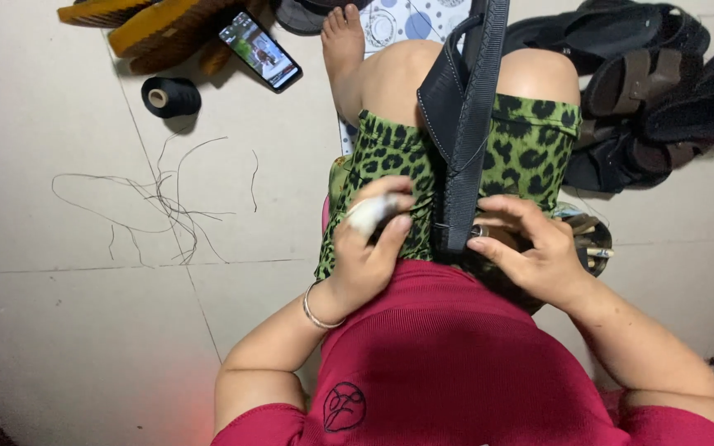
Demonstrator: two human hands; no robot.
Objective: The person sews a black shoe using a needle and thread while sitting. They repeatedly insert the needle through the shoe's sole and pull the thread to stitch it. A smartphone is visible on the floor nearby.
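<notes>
A black strap [466, 124] stands upright on the lap, its lower end pinched by the right hand [530, 248]. The left hand [369, 244], one finger bandaged white, curls closed just beside it. A small container [592, 239] of tools sits just beyond the right fingers.

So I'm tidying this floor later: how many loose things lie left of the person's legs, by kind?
Thread spool, black: 1
Phone, screen lit: 1
Tangle of loose threads: 1
Yellow-and-brown soles, stacked: at least 2, exact count unclear
Total: at least 5
</notes>
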